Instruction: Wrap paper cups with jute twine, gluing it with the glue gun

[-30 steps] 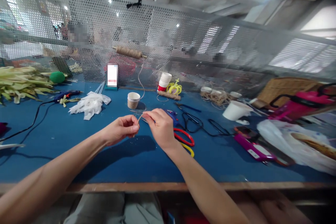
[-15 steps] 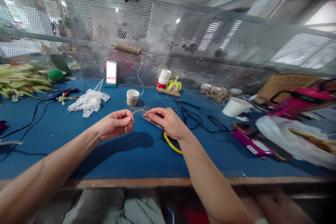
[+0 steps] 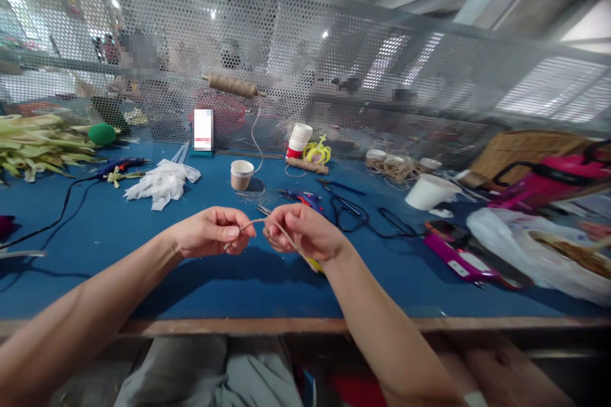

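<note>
One length of brown string (image 3: 255, 221) is held up above the blue table (image 3: 95, 280), stretched between two hands — near each other but not touching. One end is pinched between the thumb and fingers of the left hand (image 3: 212, 232), with a short tip left showing below. The string is laid across the curled fingers of the right hand (image 3: 303, 229) and let hang down past the palm; whether it is gripped there cannot be told. Beyond the hands, one small cup (image 3: 242, 175) is stood upright, and one roll of twine (image 3: 233, 86) is mounted on the mesh screen (image 3: 176, 32). One phone (image 3: 203, 130) is propped up behind one heap of white strips (image 3: 165, 184). At the right, one white tub (image 3: 431, 193) and one plastic bag (image 3: 506, 235) are seen.
</note>
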Tool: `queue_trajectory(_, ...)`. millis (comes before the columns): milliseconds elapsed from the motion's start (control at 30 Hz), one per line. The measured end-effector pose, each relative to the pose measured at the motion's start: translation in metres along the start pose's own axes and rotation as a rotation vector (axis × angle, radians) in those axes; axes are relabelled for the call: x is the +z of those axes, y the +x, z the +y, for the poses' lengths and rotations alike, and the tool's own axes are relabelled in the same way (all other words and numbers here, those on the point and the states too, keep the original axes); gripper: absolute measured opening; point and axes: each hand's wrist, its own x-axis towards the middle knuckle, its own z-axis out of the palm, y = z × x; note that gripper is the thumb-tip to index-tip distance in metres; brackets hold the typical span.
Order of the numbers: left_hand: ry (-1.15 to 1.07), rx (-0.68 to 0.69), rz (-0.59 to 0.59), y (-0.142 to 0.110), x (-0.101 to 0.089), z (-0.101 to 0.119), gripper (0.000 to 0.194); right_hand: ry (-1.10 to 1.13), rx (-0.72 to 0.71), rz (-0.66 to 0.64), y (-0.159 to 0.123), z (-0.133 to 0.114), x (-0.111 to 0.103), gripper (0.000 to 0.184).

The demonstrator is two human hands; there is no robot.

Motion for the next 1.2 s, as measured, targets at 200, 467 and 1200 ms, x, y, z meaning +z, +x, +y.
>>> queue_trajectory(200, -0.005, 0.034, 0.033, 0.0, -0.004, 0.003, 0.017, -0.009, 0.013, -0.015, -0.002, 0.001, -0.003, 0.023)
queue_trajectory(467, -0.079, 0.052, 0.003, 0.003, 0.008, -0.004, 0.013, 0.132, -0.124, -0.043, 0.006, 0.004, 0.009, 0.018)
queue_trajectory(1200, -0.036, 0.001, 0.015, 0.002, 0.004, -0.008, 0.016, 0.139, 0.16, -0.042, 0.006, 0.005, 0.007, 0.019)
